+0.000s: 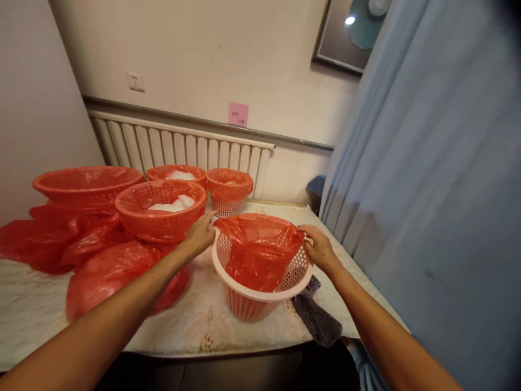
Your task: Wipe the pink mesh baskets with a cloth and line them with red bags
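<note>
A pale pink perforated basket (244, 288) stands upright in front of me. Inside it hangs a red plastic bag (260, 252), drawn over the far rim while the near rim is bare. At the basket's left side, my left hand (200, 234) pinches the bag's edge by the rim. Opposite it, my right hand (319, 247) is closed on the bag's edge at the right rim. Some fingertips of both hands are hidden by the bag and rim. A dark grey cloth (319, 317) lies beside the basket, under my right forearm.
Several baskets lined with red bags, such as the nearest one (160, 220), stand at the left; some hold white material. A bulging red bag (118, 271) lies before them on the cloth-covered table (195, 326). A radiator (175, 144) is behind, a blue curtain (427, 190) at right.
</note>
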The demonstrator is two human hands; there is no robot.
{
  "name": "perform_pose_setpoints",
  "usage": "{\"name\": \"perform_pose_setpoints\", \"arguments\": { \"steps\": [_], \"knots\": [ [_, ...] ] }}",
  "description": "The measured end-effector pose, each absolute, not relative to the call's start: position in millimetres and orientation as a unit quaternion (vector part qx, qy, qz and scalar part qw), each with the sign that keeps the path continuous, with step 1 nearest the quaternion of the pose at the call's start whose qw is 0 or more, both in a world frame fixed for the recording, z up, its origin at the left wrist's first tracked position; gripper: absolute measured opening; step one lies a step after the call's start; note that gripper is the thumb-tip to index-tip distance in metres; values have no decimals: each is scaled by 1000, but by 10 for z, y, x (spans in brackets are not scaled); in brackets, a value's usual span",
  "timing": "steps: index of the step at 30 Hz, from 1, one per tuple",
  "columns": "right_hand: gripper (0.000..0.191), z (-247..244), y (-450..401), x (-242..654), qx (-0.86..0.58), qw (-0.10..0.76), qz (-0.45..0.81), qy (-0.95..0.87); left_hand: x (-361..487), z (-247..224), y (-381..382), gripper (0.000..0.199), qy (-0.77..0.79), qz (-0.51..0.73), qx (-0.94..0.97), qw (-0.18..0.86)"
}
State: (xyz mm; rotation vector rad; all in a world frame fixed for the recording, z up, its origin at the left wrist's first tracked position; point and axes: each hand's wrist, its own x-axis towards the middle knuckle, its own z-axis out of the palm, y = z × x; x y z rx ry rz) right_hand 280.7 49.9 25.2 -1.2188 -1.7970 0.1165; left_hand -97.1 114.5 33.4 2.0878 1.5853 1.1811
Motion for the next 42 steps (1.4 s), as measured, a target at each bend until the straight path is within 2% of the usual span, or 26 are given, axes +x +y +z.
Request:
{"name": "perform_pose_setpoints", "arguments": {
  "steps": [2, 6, 12, 18, 21, 24, 28, 33, 37, 39, 42],
  "knots": [
    [46, 286, 376, 2724, -442, 408, -27, -799, -908, 391, 1076, 63, 517, 388, 756, 106],
    [20, 371, 225, 2582, -425, 336, -74, -837, -779, 453, 970, 54, 481, 342, 805, 66],
    [15, 388, -72, 2514, -436, 357, -60, -824, -728, 422, 898, 25, 523, 289, 801, 22],
    [13, 297, -529, 2550, -406, 357, -69, -838, -778, 395, 900, 24, 561, 279, 779, -22],
    [3, 213, -697, 2525, -393, 345, -74, -849, -812, 378, 894, 19, 552, 287, 782, -41],
    [16, 95, -787, 2476, -394, 342, -124, -844, -862, 368, 867, 16, 524, 299, 795, -66],
    [11, -47, -804, 2397, -418, 371, -190, -807, -907, 391, 746, 15, 465, 309, 824, -97],
    [36, -170, -791, 2311, -424, 410, -211, -780, -889, 388, 528, 17, 342, 371, 857, -104],
    [53, -210, -845, 2256, -419, 434, -225, -765, -864, 338, 413, 19, 309, 405, 853, -111],
    [52, -202, -886, 2227, -417, 436, -220, -767, -855, 316, 368, 17, 297, 415, 852, -120],
    [38, -165, -931, 2177, -433, 422, -206, -769, -856, 287, 299, 14, 272, 421, 855, -133]
  ]
}}
